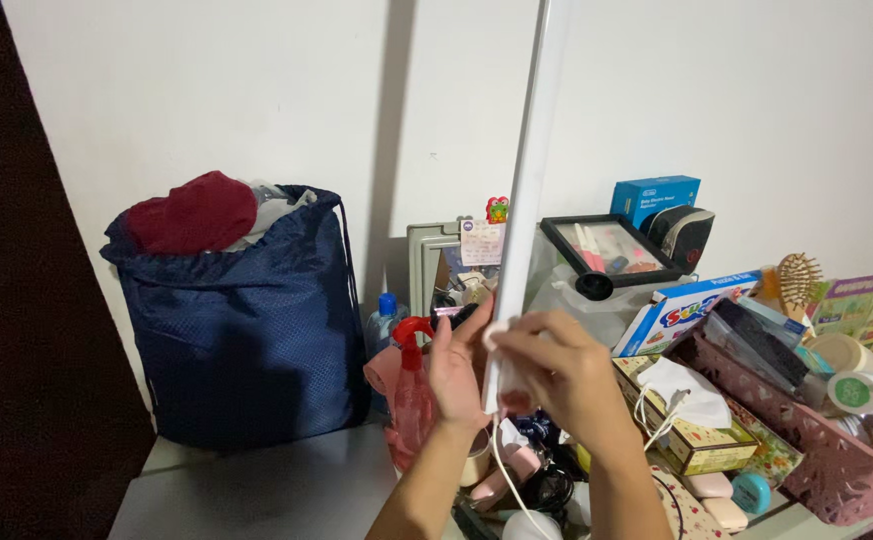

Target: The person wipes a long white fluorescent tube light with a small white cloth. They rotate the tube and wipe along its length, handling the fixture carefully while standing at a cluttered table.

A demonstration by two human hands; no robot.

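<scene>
A long white tube-shaped light bar [535,150] stands nearly upright, reaching from my hands up past the top of the frame. My right hand [562,375] is closed around its lower end. My left hand [457,368] presses flat against the same end from the left, fingers extended upward. A thin white cable [505,478] hangs from the bar's bottom between my forearms. Just left of my left hand stands a pink spray bottle [412,395] with a red trigger head.
A full dark blue drawstring bag [242,330] with a red cloth on top stands at left on the grey tabletop [257,490]. A pink basket [817,440], tissue box [692,420], boxes, a black frame [612,250] and a wooden hairbrush [799,280] crowd the right.
</scene>
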